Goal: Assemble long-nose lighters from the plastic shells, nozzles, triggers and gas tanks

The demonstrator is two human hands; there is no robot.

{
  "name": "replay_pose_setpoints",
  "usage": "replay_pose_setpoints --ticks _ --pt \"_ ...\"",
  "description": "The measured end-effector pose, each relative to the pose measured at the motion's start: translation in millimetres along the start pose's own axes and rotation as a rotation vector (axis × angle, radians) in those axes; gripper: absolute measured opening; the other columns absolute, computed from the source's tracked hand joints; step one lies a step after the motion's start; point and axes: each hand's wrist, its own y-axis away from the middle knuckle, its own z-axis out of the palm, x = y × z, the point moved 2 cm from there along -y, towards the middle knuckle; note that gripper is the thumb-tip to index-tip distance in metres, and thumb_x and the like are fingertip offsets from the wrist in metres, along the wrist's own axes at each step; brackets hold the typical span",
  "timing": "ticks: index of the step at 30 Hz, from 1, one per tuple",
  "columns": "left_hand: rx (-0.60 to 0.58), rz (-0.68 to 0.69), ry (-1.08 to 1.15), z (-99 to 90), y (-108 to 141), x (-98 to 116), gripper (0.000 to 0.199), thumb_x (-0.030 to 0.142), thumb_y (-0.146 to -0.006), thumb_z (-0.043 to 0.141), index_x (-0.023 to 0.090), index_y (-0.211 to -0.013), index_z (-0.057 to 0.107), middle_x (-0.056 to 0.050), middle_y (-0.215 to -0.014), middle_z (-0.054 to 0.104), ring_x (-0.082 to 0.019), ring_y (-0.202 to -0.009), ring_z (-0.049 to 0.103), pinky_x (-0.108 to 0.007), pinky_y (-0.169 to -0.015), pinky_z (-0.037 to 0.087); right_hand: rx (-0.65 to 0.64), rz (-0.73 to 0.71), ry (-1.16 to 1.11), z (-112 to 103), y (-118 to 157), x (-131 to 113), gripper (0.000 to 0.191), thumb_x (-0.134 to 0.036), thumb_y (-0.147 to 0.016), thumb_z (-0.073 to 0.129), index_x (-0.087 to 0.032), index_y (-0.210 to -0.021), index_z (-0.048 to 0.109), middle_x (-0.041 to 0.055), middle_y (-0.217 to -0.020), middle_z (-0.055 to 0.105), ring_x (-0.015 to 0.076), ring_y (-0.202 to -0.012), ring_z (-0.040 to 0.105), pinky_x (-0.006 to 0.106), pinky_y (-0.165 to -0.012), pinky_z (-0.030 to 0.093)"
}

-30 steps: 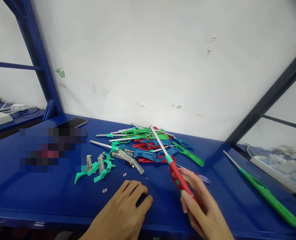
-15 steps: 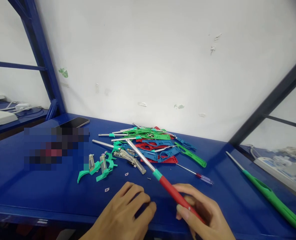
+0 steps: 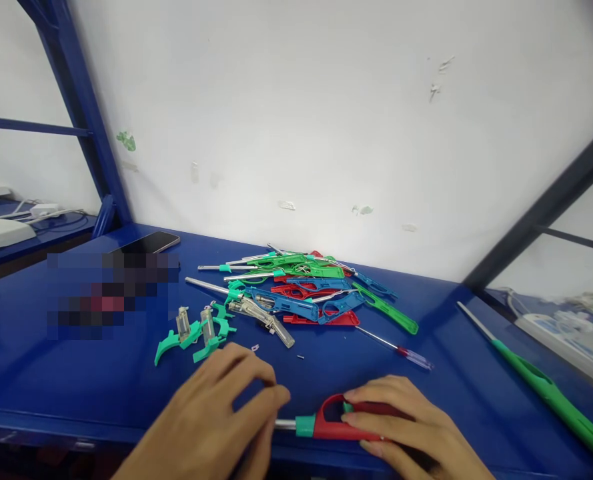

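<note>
A red long-neck gas lighter (image 3: 325,429) with a teal collar lies level low over the front of the blue table (image 3: 101,380). My right hand (image 3: 409,423) is closed around its handle, fingers near the trigger opening, where a bit of teal shows. My left hand (image 3: 216,417) curls over the lighter's metal tube (image 3: 285,424), and the tube's far end is hidden beneath it. Beyond my left hand lie teal plastic parts (image 3: 179,341), clear fuel tanks (image 3: 281,333) and a small metal pin (image 3: 301,357).
Farther back is a pile of green, blue and red lighter shells (image 3: 296,303) with metal tubes. A screwdriver (image 3: 413,357) with a clear purple handle lies right of it. A green lighter (image 3: 541,387) rests at the right; a phone (image 3: 151,244) is at the back left.
The red lighter has swung from slanting up and away to lying level, its tube pointing left. My left hand has moved left and now covers the tube's end.
</note>
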Motion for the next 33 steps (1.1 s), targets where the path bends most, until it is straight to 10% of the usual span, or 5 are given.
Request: replay_pose_setpoints --ticks 7,11,15,23,33 --pt "-0.266 0.057 -0.115 40.1 24.8 6.9 0.034 0.024 -0.115 0.048 0.029 -0.140 0.070 -0.003 -0.128 0.080 -0.025 -0.113 0.075 -0.038 -0.105 0.062 0.138 -0.015 0.224 -7.5 10.7 28.1 0.030 -0.050 -0.110 0.065 -0.046 -0.136 0.080 0.0007 -0.149 0.076 0.0297 -0.137 0.072 0.045 -0.115 0.061" --pt "-0.326 0.078 -0.118 44.4 23.5 -4.1 0.047 0.010 -0.104 0.051 0.030 -0.141 0.071 -0.004 -0.130 0.080 -0.026 -0.111 0.077 -0.037 -0.101 0.065 0.445 0.201 0.357 -41.2 19.5 79.0 0.035 -0.051 -0.112 0.056 -0.036 -0.129 0.082 0.0071 -0.140 0.079 0.0337 -0.131 0.075 0.057 -0.114 0.059" --pt "-0.471 0.002 -0.173 56.8 3.3 -17.3 0.069 -0.005 -0.088 0.046 0.026 -0.145 0.072 -0.009 -0.126 0.080 -0.030 -0.114 0.077 -0.045 -0.103 0.066 0.451 0.262 0.379 -53.8 22.1 111.0 0.047 -0.060 -0.107 0.060 -0.027 -0.133 0.081 0.0130 -0.137 0.081 0.0404 -0.129 0.074 0.064 -0.112 0.058" --pt "-0.653 -0.197 -0.275 81.9 -21.9 -28.3 0.042 0.006 -0.107 0.046 0.025 -0.122 0.080 -0.011 -0.122 0.078 -0.032 -0.112 0.079 -0.039 -0.076 0.070 0.445 0.249 0.296 -47.2 24.1 106.5 0.036 -0.063 -0.104 0.067 -0.034 -0.109 0.088 0.0046 -0.109 0.087 0.0320 -0.101 0.082 0.046 -0.093 0.063" --pt "-0.764 -0.220 -0.333 83.4 -42.0 -19.4 0.048 -0.010 -0.093 0.045 0.019 -0.109 0.080 -0.014 -0.114 0.076 -0.034 -0.106 0.078 -0.038 -0.073 0.066 0.662 0.280 0.101 -57.4 27.7 88.1 0.025 -0.051 -0.100 0.078 -0.031 -0.110 0.088 0.0052 -0.111 0.084 0.0245 -0.093 0.077 0.035 -0.085 0.062"
